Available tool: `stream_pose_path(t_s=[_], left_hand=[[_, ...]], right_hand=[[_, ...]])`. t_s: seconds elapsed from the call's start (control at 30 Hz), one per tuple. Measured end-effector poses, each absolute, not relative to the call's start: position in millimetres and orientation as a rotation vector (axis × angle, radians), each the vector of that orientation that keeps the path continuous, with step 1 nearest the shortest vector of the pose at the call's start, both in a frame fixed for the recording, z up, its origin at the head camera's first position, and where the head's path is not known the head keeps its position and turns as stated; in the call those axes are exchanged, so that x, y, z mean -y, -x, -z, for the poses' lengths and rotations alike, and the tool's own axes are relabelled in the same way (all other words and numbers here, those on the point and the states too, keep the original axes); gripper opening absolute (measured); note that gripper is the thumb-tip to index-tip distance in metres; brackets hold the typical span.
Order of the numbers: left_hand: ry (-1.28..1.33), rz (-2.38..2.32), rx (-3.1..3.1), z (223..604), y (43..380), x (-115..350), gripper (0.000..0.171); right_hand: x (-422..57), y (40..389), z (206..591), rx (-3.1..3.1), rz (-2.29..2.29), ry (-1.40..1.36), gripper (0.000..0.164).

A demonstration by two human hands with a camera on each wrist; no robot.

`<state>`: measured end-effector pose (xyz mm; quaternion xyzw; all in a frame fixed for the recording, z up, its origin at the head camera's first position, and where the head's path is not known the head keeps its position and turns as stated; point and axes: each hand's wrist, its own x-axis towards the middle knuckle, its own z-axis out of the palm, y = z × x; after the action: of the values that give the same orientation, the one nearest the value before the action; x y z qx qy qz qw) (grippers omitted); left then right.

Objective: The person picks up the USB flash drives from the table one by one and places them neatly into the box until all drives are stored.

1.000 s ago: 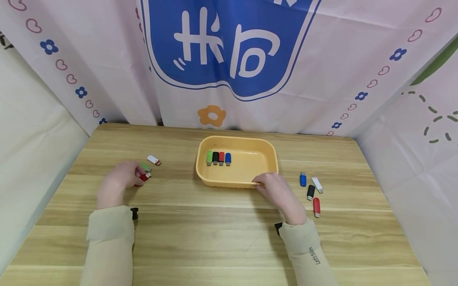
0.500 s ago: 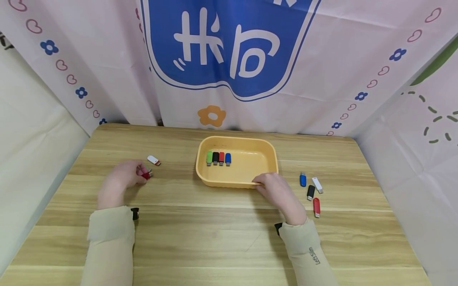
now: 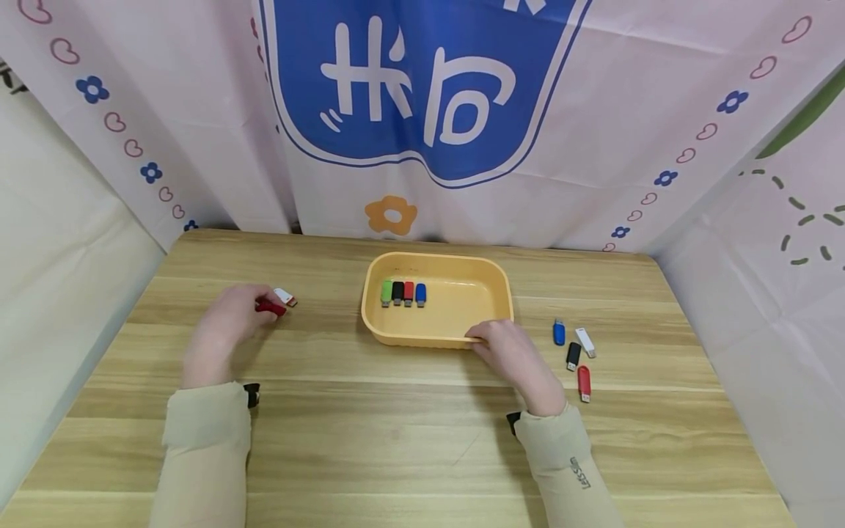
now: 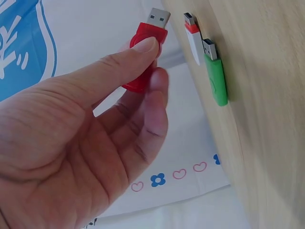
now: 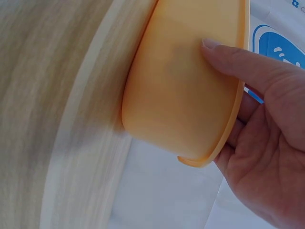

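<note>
My left hand (image 3: 231, 323) pinches a red USB stick (image 4: 143, 71) between thumb and fingers, lifted off the table with its metal plug pointing away. Beyond it on the table lie a white and red USB stick (image 4: 194, 43) and a green USB stick (image 4: 217, 78); in the head view the hand hides the green one. My right hand (image 3: 511, 359) grips the front right rim of a yellow plastic tray (image 3: 422, 341), thumb on the outer wall. Inside the tray at left, green (image 3: 386, 292), black (image 3: 398, 292), red (image 3: 408, 292) and blue (image 3: 420, 294) sticks lie side by side.
Right of the tray, blue (image 3: 559, 332), white (image 3: 585, 342), black (image 3: 573, 356) and red (image 3: 584, 383) USB sticks lie loose on the wooden table (image 3: 396, 440). A printed cloth (image 3: 455, 205) hangs behind the table's back edge.
My left hand has picked the red USB stick up from the table and moved it slightly up and away, beside the white one. My right hand has stayed on the tray rim.
</note>
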<state>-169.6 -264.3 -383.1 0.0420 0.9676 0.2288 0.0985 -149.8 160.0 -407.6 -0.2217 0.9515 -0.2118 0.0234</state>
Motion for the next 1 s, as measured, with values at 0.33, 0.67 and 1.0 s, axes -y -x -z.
stream_pose_path(t_s=[0.33, 0.67, 1.0], left_hand=[[-0.163, -0.657, -2.952, 380.8, 171.0, 253.1, 0.018], [-0.233, -0.679, -2.967, 378.6, 171.1, 244.9, 0.020], [-0.367, -0.750, -3.056, 378.2, 173.6, 230.7, 0.020]], right_hand=[[-160.4, 150.9, 408.2, -2.948, 0.648, 0.679, 0.008], [-159.7, 151.1, 408.5, -2.950, 0.640, 0.684, 0.007], [-158.8, 150.5, 408.2, -2.940, 0.646, 0.650, 0.008]])
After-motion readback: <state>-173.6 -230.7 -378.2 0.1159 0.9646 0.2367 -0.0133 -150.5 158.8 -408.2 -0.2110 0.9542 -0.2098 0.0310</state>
